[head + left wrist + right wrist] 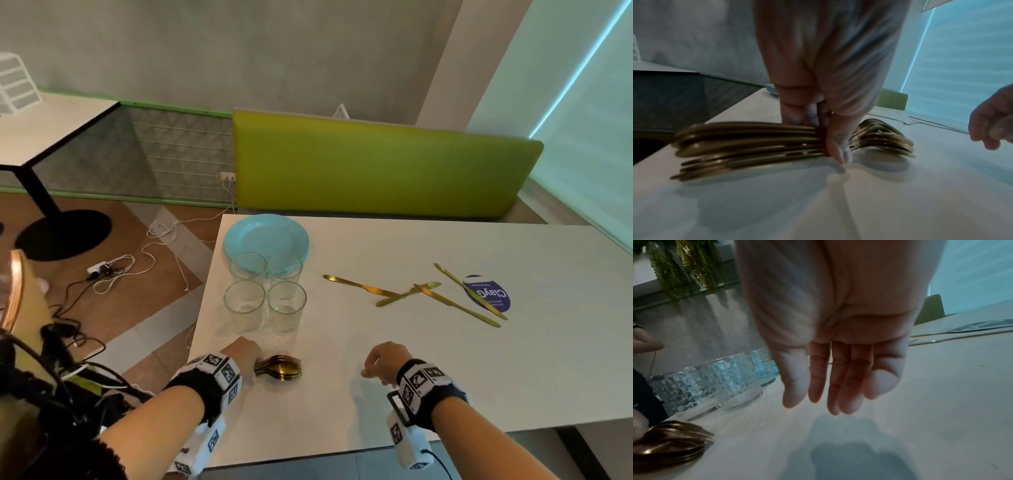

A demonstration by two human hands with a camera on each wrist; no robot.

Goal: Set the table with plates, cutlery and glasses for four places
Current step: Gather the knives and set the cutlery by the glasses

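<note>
- Four clear glasses (pixel 265 294) with cut patterned walls stand upright in a tight square near the left edge of the white desk (pixel 411 359) in the head view, the far two just in front of, and overlapping in view, a stack of pale blue plates (pixel 265 236) at the far left corner.
- Four gold knives (pixel 416 294) lie loosely crossed toward the right side of the desk, one of them across a round blue sticker (pixel 488 294).
- Near the front left edge, the left hand (pixel 243 354) grips a bundle of gold spoons and forks (pixel 281 368) whose bowls rest on the desk; the right hand (pixel 385 359) hovers apart from it, holding nothing, fingers loosely bent.
- Behind the desk stands a lime-green bench back (pixel 376 168).
- From the left wrist view, the left hand (pixel 824 91) has thumb and fingers (pixel 838 146) clamped around the middle of the cutlery bundle (pixel 748 142): flat gold handles stacked to the left, curved bowls and tines fanned to the right, low over the desk (pixel 838 211). The picture is blurred. The right hand (pixel 995 120) shows at the right border.
- From the right wrist view, the right hand (pixel 838 321) hangs over the desk (pixel 920 402) with fingers (pixel 818 378) straight, close together and empty. The glasses (pixel 715 391) stand to its left, and the gold bundle (pixel 670 444), fork tines showing, lies at the lower left.
</note>
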